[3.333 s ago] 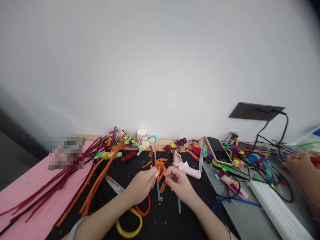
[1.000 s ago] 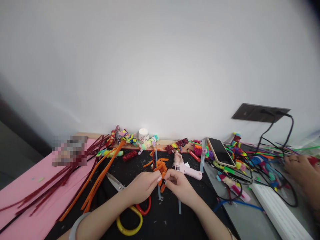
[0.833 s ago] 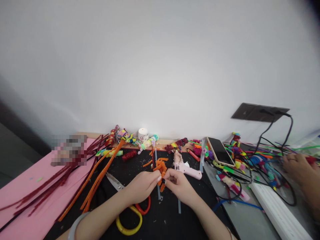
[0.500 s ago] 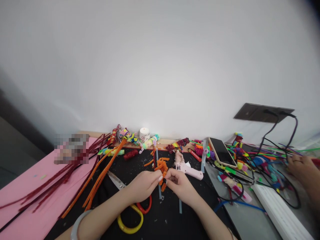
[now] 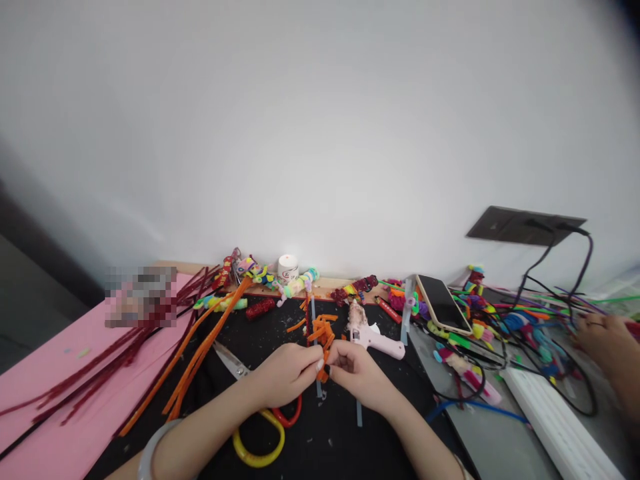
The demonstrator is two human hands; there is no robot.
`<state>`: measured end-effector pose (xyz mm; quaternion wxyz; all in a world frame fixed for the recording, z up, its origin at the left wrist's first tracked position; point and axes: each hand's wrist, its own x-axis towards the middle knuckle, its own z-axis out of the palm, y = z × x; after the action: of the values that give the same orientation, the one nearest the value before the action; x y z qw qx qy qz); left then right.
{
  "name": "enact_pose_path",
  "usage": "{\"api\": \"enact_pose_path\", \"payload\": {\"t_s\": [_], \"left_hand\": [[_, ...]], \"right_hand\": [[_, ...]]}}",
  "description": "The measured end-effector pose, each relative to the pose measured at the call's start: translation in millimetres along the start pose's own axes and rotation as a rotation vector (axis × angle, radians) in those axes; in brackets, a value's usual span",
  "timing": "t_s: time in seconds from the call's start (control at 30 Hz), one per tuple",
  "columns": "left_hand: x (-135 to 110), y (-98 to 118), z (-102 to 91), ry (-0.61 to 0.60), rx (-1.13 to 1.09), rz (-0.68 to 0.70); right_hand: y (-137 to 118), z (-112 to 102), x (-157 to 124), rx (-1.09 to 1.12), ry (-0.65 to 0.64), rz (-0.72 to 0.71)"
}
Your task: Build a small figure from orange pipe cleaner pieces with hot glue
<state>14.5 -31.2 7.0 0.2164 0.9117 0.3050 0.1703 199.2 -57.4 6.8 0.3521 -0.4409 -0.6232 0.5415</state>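
Smooth pale grey wall [image 5: 320, 133] across the upper half of the frame, brighter near the middle and shaded toward the corners. At the right, a dark wall plate [image 5: 500, 225] with black cords [image 5: 591, 257] plugged in and looping down to the clutter. Along the foot of the wall, a light wooden edge [image 5: 325, 288], then a surface [image 5: 335, 453] in three colours: black at lower center, with pale scraps scattered about; pink covering [image 5: 30, 387] at lower left, under a fan of dark red strips [image 5: 90, 383]; grey section [image 5: 480, 440] at lower right, beneath a white power strip [image 5: 560, 423]. At the center of the lower half, an orange fuzzy clump [image 5: 323, 330], with its lower end between left hand [image 5: 293, 367] and right hand [image 5: 357, 373]. Narrow grip in both, pinching the orange with thumb and fingertips. Just right of there, a pink glue gun [image 5: 377, 341]; lower left, scissors [image 5: 257, 461], partly hidden under the left forearm. Near the right edge, another person's hand [image 5: 605, 340] beside something red, too cut off to identify.
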Motion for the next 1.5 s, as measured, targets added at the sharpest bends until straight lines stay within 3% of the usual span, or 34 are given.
{"api": "enact_pose_path", "payload": {"t_s": [1.5], "left_hand": [[-2.9,0.6,-0.6,-0.041,-0.03,0.056]], "right_hand": [[-7.7,1.8,-3.2,-0.102,-0.08,-0.045]]}}
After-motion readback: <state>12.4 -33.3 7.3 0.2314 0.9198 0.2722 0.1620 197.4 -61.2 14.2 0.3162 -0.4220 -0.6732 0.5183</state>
